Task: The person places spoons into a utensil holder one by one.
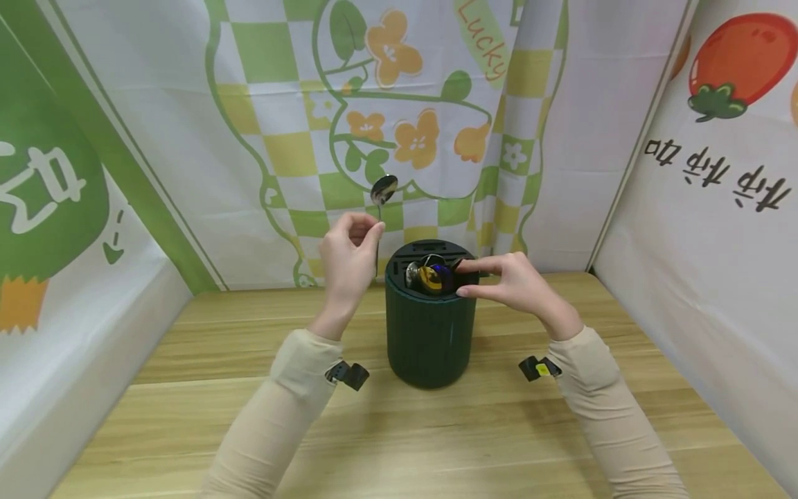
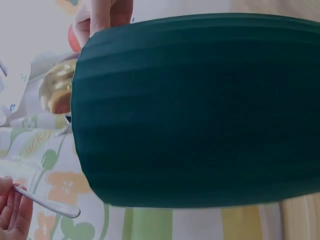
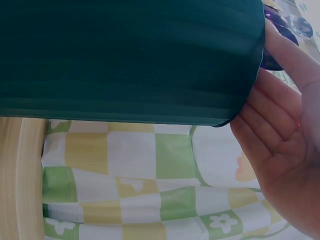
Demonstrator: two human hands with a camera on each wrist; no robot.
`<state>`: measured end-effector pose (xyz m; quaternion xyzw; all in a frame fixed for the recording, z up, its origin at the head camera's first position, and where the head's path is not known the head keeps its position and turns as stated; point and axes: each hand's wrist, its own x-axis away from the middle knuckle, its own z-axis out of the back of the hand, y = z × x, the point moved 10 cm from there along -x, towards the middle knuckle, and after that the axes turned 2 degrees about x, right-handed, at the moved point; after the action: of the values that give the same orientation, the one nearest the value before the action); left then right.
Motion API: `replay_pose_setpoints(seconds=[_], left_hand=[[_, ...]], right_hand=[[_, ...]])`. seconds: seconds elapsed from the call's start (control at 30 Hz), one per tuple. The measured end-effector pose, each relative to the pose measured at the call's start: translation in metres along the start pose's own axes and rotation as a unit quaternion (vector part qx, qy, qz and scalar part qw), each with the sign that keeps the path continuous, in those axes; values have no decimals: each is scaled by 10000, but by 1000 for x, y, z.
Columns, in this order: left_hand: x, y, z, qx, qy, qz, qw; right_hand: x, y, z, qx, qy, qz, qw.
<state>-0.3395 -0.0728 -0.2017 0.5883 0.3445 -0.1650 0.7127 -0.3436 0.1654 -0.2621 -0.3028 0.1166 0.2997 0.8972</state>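
My left hand (image 1: 352,256) pinches a metal spoon (image 1: 384,189) by its thin handle, bowl upward, to the left of a dark green ribbed utensil holder (image 1: 429,339). In the left wrist view, the lower end of the spoon's handle (image 2: 52,205) points out below the fingers. Several spoons stand in the holder, their bowls above its slotted black top; one shiny gold bowl (image 1: 430,278) shows among them. My right hand (image 1: 514,283) rests at the holder's right rim, thumb and fingers fairly straight and apart, fingertips beside the spoon bowls.
The holder stands on a wood-grain table (image 1: 399,443). A patterned cloth (image 1: 280,138) hangs close behind it, with printed side panels (image 1: 704,229) at left and right. Small black wrist devices (image 1: 347,374) are strapped over both sleeves.
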Motion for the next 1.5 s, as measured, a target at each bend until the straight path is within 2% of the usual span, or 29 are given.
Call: replay_pose_setpoints(seconds=[0.1, 0.43, 0.63, 0.87, 1.07, 1.23, 1.5], left_hand=[[0, 5, -6, 97, 1, -117, 9999], [2, 13, -23, 331, -5, -222, 9992], [4, 11, -29, 421, 27, -186, 9989], [5, 3, -37, 637, -70, 31, 9979], [5, -1, -41, 704, -96, 25, 9975], [8, -7, -43, 547, -194, 80, 9983], [12, -12, -39, -101, -464, -15, 9989]], right_hand=[[0, -1, 0, -5, -20, -10, 10000], [0, -2, 2, 36, 27, 91, 9999], [0, -4, 3, 64, 85, 189, 9998], [1, -5, 6, -82, 99, 169, 9998], [1, -3, 6, -67, 94, 139, 9998], [1, -3, 6, -60, 118, 150, 9998], [0, -2, 3, -74, 58, 79, 9999]])
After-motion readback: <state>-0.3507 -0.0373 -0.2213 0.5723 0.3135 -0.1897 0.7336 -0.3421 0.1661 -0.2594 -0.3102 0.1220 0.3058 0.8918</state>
